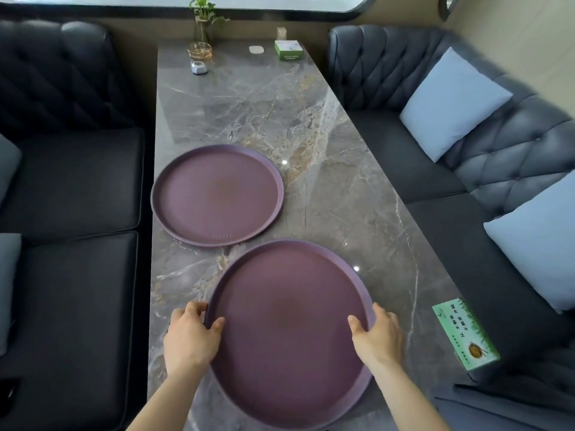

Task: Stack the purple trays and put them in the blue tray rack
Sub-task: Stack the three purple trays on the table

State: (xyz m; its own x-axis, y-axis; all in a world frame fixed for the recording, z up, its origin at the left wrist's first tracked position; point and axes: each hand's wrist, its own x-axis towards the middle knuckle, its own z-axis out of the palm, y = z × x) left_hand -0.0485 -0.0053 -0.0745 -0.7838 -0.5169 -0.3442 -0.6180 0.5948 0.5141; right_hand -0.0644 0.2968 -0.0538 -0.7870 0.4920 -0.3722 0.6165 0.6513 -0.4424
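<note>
Both hands, left hand (190, 332) and right hand (378, 334), pinch the near purple tray (289, 331) by opposite rims; it looks stiff, light, slick. Second tray (217, 194) lies beyond the left one.

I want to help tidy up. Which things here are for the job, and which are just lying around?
For the job: near tray, held by left hand and right hand; far tray.

Just lying around: green box, tissue box, plant, pillows. No blue rack in view.

Marble table (311, 126) bears two purple trays (217, 194), boxes (288, 49).
</note>
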